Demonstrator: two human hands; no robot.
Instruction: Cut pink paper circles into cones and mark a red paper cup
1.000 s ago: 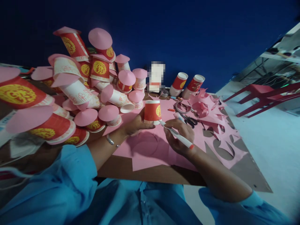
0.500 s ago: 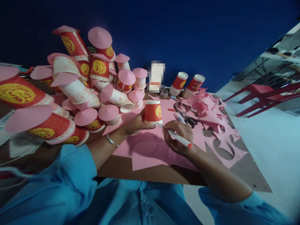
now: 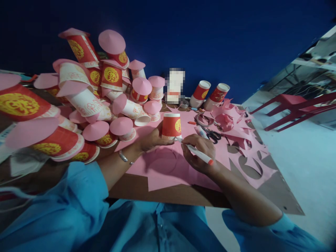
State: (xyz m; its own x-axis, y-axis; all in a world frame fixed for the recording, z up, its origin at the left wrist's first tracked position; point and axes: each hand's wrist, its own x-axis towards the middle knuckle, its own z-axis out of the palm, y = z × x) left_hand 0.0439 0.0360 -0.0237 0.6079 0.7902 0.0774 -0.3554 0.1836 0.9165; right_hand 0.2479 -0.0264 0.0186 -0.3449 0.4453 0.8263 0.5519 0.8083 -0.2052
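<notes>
My left hand (image 3: 153, 140) is closed around the left side of a red and white paper cup (image 3: 171, 126) with a yellow emblem; the thumb lies near its lower rim. The cup appears upside down, just over a sheet of pink paper (image 3: 160, 175). Curved outlines show on the paper nearer to me. In my right hand (image 3: 200, 151) is a white marker (image 3: 196, 153) with a red end, gripped like a pen. The marker's tip is at the lower right rim of the cup; whether it touches cup or paper I cannot tell.
Left of my hands, paper cups with pink cone tops (image 3: 121, 126) are heaped high. To the right lie black-handled scissors (image 3: 214, 135), a roll of tape (image 3: 204, 119) and cut pink scraps (image 3: 252, 168). Two cup stacks (image 3: 201, 94) stand behind. A red plastic chair (image 3: 286, 105) is beyond the table.
My right hand and the marker have shifted very slightly left. The cup has moved a touch to the right within my left hand's hold. Everything else is unchanged.
</notes>
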